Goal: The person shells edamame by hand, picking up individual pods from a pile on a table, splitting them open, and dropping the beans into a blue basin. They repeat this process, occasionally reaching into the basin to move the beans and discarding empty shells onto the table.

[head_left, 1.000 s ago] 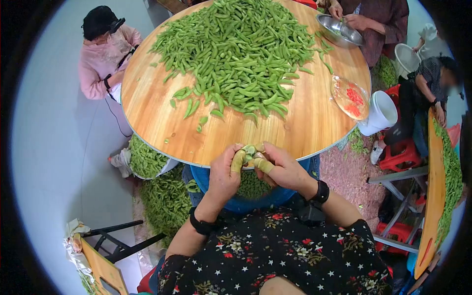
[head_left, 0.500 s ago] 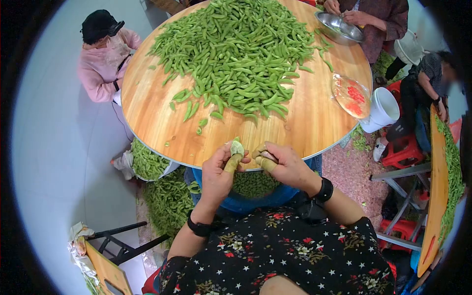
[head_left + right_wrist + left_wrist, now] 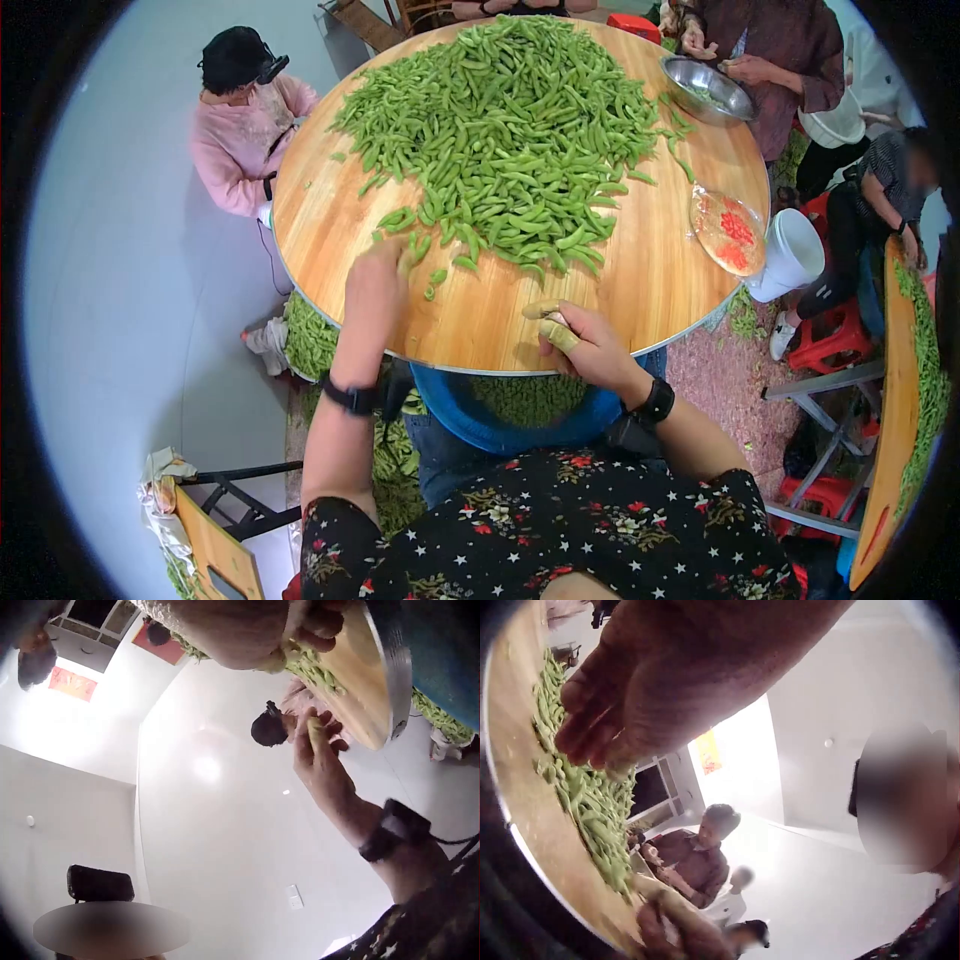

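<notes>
**A:** Which step does this look like?

**B:** A fetching one, by the look of it. The left hand (image 3: 378, 272) is stretched out over the bench (image 3: 640, 270), its fingers (image 3: 581, 724) reaching down at the loose pods (image 3: 425, 245) on the near fringe of the pod heap (image 3: 510, 130). They look relaxed and close on nothing that shows; the head view blurs them.

**A:** And the other hand?

**B:** The right hand (image 3: 585, 345) rests at the near rim of the bench, its capped fingers (image 3: 558, 332) curled in. Whether anything sits between them cannot be told; it is too small to see.

**A:** What does the next move call for?

**B:** Probably pinching one stray pod just under the left fingers and drawing it towards the right hand, above the blue tub (image 3: 520, 405) that sits below the rim.

**A:** Room to move?

**B:** Bare wood lies between the two hands and to the right of the right fingers. The heap rises just beyond the left fingers. Farther right are a plastic-wrapped plate (image 3: 728, 230) and, far across, a metal bowl (image 3: 708, 88), both well apart from either hand. The rim lies right under the right hand, so a pod dropped there could go over the edge.
</notes>
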